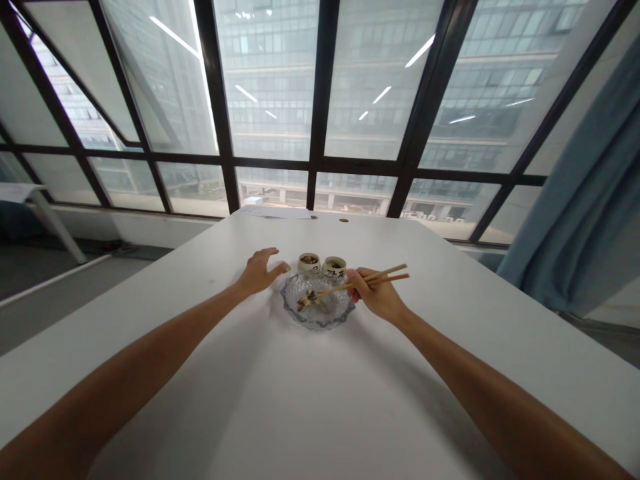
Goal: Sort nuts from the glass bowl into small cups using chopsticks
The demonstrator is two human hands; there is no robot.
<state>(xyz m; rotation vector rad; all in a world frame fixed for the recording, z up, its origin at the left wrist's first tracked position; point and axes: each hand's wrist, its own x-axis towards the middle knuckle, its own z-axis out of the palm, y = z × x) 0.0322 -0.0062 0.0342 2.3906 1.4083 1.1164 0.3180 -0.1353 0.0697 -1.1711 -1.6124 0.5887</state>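
Note:
My right hand [373,290] grips a pair of wooden chopsticks [390,275], whose tips reach down into a clear glass bowl [320,325] with a scalloped rim. Small brown and pale dried pieces [309,300] lie in the bowl near the chopstick tips; whether the tips pinch any is too small to tell. My left hand [260,272] is open beside the bowl's left rim, thumb apart from the fingers, holding nothing. Just behind the bowl stand two small cream cups with dark lettering. The left cup [309,265] contains dark brown bits; the right cup [334,268] looks dark inside.
A white table [280,400] carries the bowl and cups. At its far edge lie white papers [275,213] and a small dark round piece [344,220]. Tall framed windows stand behind. A blue curtain [575,187] hangs at the right, and another white table [20,192] is at the left.

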